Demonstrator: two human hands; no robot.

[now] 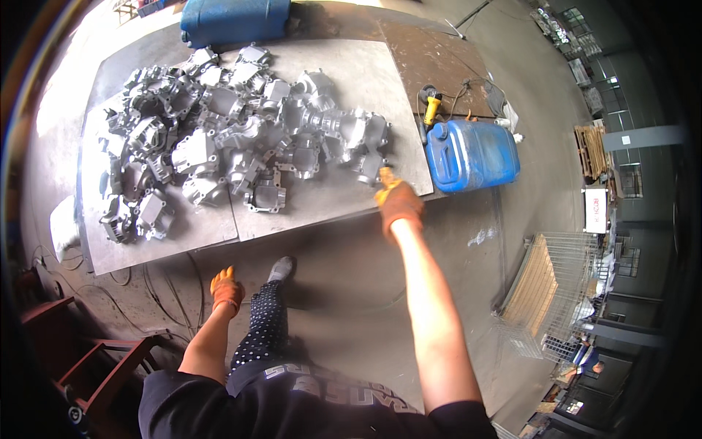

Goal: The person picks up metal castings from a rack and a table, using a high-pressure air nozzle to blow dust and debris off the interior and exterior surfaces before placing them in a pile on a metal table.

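A large heap of silver-grey cast metal housings (219,139) lies spread over the metal-topped table (322,219). My right hand (399,203), in an orange and yellow work glove, reaches over the table's near right part. Its fingers are extended beside the nearest casting (368,170) at the heap's right end, and no part shows in its grasp. Whether the fingertips touch that casting is unclear. Lower down, off the near edge of the table, my left hand (227,290) hangs in a matching glove, fingers loosely apart and holding nothing.
A blue plastic jerrycan (475,157) lies at the table's right end, near a yellow-bodied angle grinder (431,108) and its cord. Another blue drum (234,20) is at the far edge. Cables and a red-brown metal frame (110,369) stand left; a wire cage (545,285) stands right.
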